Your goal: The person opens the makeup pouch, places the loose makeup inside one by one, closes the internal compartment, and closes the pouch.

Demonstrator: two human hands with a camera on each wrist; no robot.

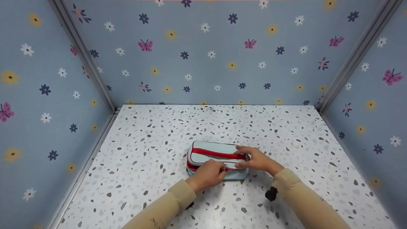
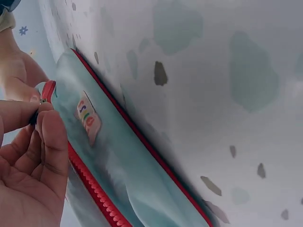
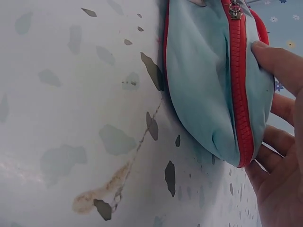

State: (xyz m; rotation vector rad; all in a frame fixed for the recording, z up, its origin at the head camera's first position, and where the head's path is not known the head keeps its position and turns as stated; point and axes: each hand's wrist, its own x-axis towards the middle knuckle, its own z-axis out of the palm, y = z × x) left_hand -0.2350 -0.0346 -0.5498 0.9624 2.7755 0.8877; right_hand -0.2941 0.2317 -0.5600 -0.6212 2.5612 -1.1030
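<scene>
A light blue pouch (image 1: 219, 145) with red piping lies on the table in the head view. A red strap handle (image 1: 206, 152) runs along its top. My left hand (image 1: 208, 175) is at the front of the pouch, its thumb and finger pinching a small dark zipper pull (image 2: 33, 117). Beside those fingers, the red zipper (image 2: 94, 189) shows a row of teeth. At the pouch's right end, my right hand (image 1: 259, 160) grips the top, thumb in front and the other fingers round the far side. A metal zipper slider (image 3: 235, 11) shows in the right wrist view.
The white speckled tabletop (image 1: 152, 143) meets a flowered back wall (image 1: 210, 41), with similar walls at left and right. A small label (image 2: 88, 118) is sewn on the pouch's front. A brownish stain (image 3: 97, 195) marks the tabletop near the pouch.
</scene>
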